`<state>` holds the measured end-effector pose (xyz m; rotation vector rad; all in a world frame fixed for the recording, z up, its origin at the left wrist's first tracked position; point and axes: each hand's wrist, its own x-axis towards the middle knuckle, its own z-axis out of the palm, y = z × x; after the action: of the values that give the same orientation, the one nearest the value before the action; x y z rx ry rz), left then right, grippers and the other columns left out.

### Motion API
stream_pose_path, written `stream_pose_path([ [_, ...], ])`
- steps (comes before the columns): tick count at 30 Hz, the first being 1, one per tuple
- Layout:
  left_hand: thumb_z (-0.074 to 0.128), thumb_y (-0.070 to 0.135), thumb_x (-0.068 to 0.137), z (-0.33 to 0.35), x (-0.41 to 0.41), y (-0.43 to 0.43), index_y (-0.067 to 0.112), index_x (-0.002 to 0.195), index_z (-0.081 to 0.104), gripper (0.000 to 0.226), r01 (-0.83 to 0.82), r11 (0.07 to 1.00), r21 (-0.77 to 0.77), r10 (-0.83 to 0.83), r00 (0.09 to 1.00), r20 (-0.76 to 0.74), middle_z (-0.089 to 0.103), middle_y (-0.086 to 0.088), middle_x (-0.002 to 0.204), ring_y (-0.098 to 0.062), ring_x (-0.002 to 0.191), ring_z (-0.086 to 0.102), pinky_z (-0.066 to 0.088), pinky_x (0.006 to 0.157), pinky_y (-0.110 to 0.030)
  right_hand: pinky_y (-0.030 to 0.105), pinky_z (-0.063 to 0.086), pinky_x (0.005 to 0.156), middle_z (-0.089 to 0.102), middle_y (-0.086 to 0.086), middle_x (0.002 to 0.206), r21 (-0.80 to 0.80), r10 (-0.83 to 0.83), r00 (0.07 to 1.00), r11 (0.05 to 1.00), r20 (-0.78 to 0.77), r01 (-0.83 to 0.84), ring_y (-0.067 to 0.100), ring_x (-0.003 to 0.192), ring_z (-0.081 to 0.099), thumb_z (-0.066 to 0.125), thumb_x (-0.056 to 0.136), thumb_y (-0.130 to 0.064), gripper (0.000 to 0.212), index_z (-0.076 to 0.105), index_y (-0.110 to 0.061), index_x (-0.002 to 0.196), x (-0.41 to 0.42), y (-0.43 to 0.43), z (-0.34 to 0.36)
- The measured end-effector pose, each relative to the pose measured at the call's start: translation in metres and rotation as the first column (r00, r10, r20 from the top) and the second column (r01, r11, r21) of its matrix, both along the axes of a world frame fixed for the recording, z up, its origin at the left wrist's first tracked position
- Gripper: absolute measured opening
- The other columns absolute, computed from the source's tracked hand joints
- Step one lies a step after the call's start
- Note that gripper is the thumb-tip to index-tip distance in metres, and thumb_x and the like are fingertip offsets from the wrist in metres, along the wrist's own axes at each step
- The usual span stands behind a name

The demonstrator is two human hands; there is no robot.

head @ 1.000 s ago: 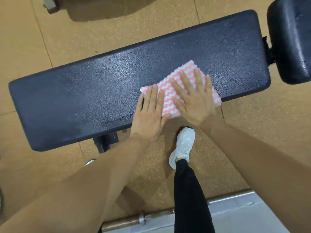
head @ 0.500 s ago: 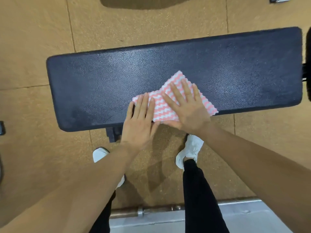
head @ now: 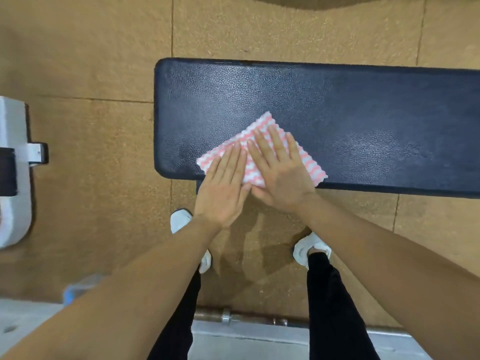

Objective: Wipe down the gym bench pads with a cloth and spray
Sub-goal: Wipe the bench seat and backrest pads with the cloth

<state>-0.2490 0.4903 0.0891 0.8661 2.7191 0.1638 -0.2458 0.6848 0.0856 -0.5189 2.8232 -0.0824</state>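
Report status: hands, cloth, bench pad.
Left hand and right hand both flat, palms pressing the cloth. Cloth on bench pad, near its left end. Nothing in the way.

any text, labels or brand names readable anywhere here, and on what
None can be read. The black bench pad, the pink-and-white cloth, the white shoes and the white machine part show no print; the blurred bottle is too soft to tell.

I see warm, even overhead light. Soft glare sheens the bench pad (head: 337, 105), faint shadows fall on the floor (head: 85, 61) below my arms, and edges curve and blur, especially a bluish object (head: 78, 289) lower left.
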Motion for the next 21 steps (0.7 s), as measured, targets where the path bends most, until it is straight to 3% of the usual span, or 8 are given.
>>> stream_pose_path([
  [8, 0.022, 0.040, 0.110, -0.009, -0.021, -0.077, 0.005, 0.163, 0.008, 0.065, -0.130, 0.991, -0.017, 0.130, 0.991, 0.007, 0.006, -0.014, 0.171, -0.026, 0.159, 0.001, 0.008, 0.129, -0.047, 0.060, 0.006, 0.122, 0.003, 0.016, 0.168, -0.030, 0.065, 0.998, 0.997, 0.007, -0.064, 0.038, 0.155, -0.001, 0.018, 0.101, -0.057, 0.079, 0.010, -0.005, 0.160, -0.028, -0.074, 0.004],
  [15, 0.025, 0.037, 0.111, -0.011, -0.030, -0.115, 0.006, 0.163, 0.007, 0.063, -0.260, 0.966, 0.015, 0.259, 0.965, 0.037, 0.001, -0.012, 0.172, -0.027, 0.159, -0.004, 0.008, 0.129, -0.048, 0.059, 0.003, 0.123, -0.001, 0.011, 0.169, -0.054, 0.113, 0.993, 0.992, 0.038, -0.110, 0.034, 0.156, -0.005, 0.024, 0.102, -0.059, 0.078, 0.008, -0.010, 0.161, -0.048, -0.114, 0.002],
  [19, 0.027, 0.037, 0.111, -0.013, -0.035, -0.129, 0.012, 0.164, -0.002, 0.065, -0.435, 0.884, 0.172, 0.395, 0.891, 0.225, -0.008, -0.009, 0.172, -0.025, 0.159, 0.002, 0.010, 0.129, -0.043, 0.057, 0.003, 0.124, -0.004, 0.008, 0.170, -0.022, 0.168, 0.985, 0.986, 0.040, -0.167, 0.031, 0.156, -0.008, 0.021, 0.103, -0.058, 0.075, 0.005, -0.014, 0.162, -0.064, -0.135, 0.000],
  [21, 0.027, 0.040, 0.111, -0.013, -0.039, -0.132, 0.016, 0.164, -0.006, 0.067, -0.521, 0.818, 0.243, 0.435, 0.838, 0.331, -0.002, -0.006, 0.172, -0.023, 0.158, 0.013, 0.015, 0.128, -0.043, 0.056, 0.004, 0.124, -0.001, 0.007, 0.170, -0.008, 0.191, 0.981, 0.982, 0.033, -0.190, 0.030, 0.156, -0.007, 0.022, 0.104, -0.058, 0.074, 0.006, -0.015, 0.162, -0.073, -0.142, 0.000],
])
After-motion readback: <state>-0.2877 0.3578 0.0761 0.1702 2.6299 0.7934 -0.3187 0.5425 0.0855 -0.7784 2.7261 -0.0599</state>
